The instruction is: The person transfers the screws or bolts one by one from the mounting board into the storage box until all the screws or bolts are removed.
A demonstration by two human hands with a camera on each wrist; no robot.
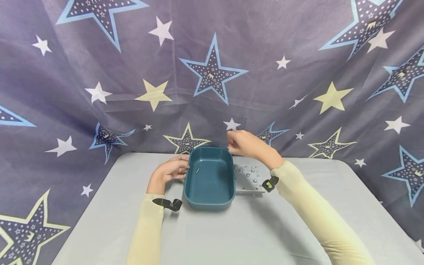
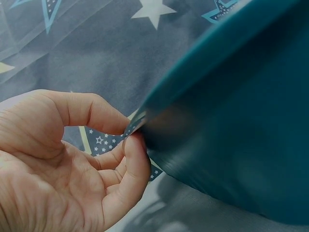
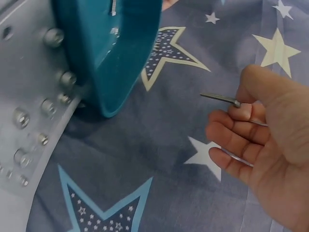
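Note:
A teal rectangular tray (image 1: 209, 203) stands on the table, with one small thin metal piece (image 1: 197, 170) inside. My left hand (image 1: 173, 168) is at its left side; in the left wrist view the thumb and index finger pinch the rim (image 2: 159, 96). Above the tray's far right corner, my right hand (image 1: 243, 142) pinches a thin metal pin (image 3: 219, 98), wider at the end by the fingertips. Further silver slivers (image 3: 236, 158) show among that hand's curled fingers; their kind is unclear.
A silver metal plate (image 1: 246, 184) studded with several screws sits against the tray's right side. The table (image 1: 212, 239) has a pale grey cover. Behind it hangs a star-patterned cloth (image 1: 258, 92).

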